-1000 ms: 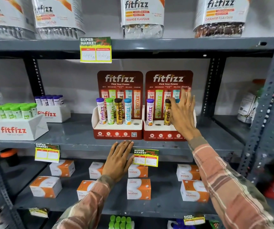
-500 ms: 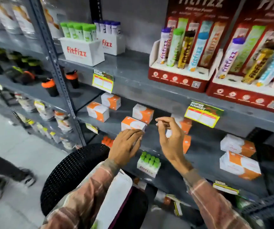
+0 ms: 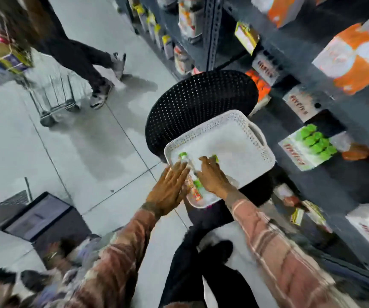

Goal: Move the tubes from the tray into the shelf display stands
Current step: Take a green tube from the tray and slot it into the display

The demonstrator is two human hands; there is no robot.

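Observation:
A white perforated tray rests on a black mesh chair below me. A few tubes lie at its near left corner: one with a green cap, one between my hands with a green cap and an orange-red label, and a third whose green cap peeks past my right fingers. My left hand lies flat, fingers stretched over the tubes. My right hand has its fingers curled down on the tubes; the blur hides whether it grips one. The display stands are out of view.
The grey shelf unit runs along the right, holding orange-and-white boxes and a white box of green-capped tubes. Another person's legs and a wire trolley are on the floor at upper left. A dark box stands at lower left.
My view has swung from the shelf down to the tray on the chair. Both hands left the shelf edge and came down onto the tubes in the tray.

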